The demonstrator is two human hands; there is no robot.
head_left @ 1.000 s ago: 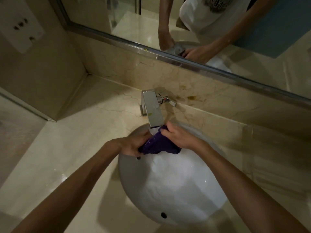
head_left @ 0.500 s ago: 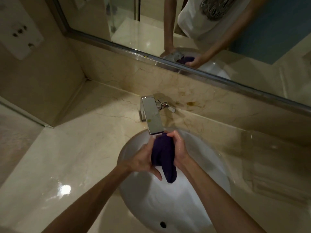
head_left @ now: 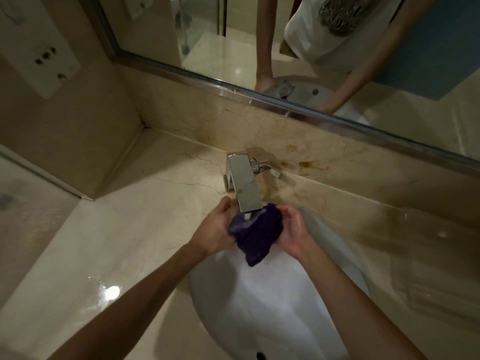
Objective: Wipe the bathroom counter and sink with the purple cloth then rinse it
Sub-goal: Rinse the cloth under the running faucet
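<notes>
Under faucet [head_left: 244, 185] spout: left hand [head_left: 214, 231], right hand [head_left: 293, 233] clutching bunched purple cloth [head_left: 257, 235] over sink [head_left: 272, 307]; mirror [head_left: 285, 48] behind.

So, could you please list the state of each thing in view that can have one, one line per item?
purple cloth: bunched up, wet, held under the spout by both hands
faucet: running onto the cloth
sink: wet; no standing water can be made out
counter: wet and glossy at the left
left hand: gripping the cloth
right hand: gripping the cloth
</notes>
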